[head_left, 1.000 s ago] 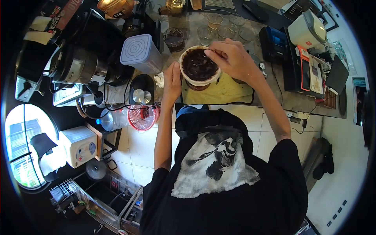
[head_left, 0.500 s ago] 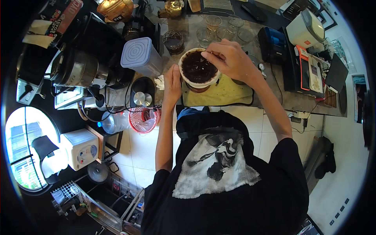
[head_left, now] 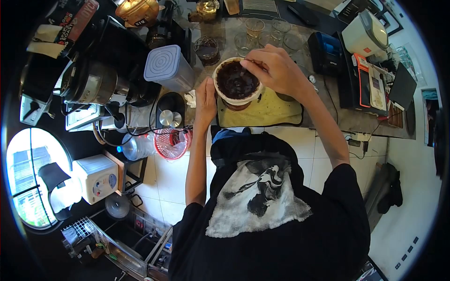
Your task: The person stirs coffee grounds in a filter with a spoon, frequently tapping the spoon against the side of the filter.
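Pale-rimmed vessel is sitting in the upper middle of the frame, holding something dark and wet, looking to me like coffee grounds. Over its right rim the right hand is hovering, its fingertips drawn together and seemingly pinching a slim utensil, though too little is showing for me to name it. Along the vessel's left side the left hand is resting upright, touching; how far its fingers are curling around I cannot tell. I am judging the step in hand to be stirring, with the left hand steadying; the next move is calling for a light wrist and an untipped vessel. Beneath, a yellow-green mat is spreading rightward, while just above left a glass of dark liquid is standing near a lidded tub. Clear glasses are clustering above the right hand. Toward the upper right, a black printer is reading "EPSON", and a red label on a cream bin is proving too small. At the upper left, a bag is showing apparently "ROAST"; the copper kettle is carrying a short mark I cannot settle.
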Demonstrator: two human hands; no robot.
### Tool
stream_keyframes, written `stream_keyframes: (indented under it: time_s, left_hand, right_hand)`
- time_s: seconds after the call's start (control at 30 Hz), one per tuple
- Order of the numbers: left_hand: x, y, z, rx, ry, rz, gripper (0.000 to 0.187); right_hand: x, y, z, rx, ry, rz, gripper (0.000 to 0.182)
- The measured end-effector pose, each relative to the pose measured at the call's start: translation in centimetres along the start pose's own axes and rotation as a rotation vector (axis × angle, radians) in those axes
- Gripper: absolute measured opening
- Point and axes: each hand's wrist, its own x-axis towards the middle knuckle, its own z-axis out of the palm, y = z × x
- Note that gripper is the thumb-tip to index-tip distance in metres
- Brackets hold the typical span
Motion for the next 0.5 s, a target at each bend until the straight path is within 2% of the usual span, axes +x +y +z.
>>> stream_keyframes:
  time_s: [0.13,0.4,0.5]
  left_hand:
    - [0.22,-0.26,0.23,0.011,0.012,0.053,0.038]
    - [0.09,0.00,0.16,0.015,0.002,0.014,0.038]
    - [0.04,-0.18,0.11,0.014,0.008,0.016,0.038]
  right_hand:
    - [0.32,-0.53,-0.18,0.012,-0.014,0.002,0.019]
    - [0.79,-1.00,-0.76,0.029,-0.069,0.018,0.019]
    - [0.60,-0.29,-0.57,0.018,-0.019,0.010,0.019]
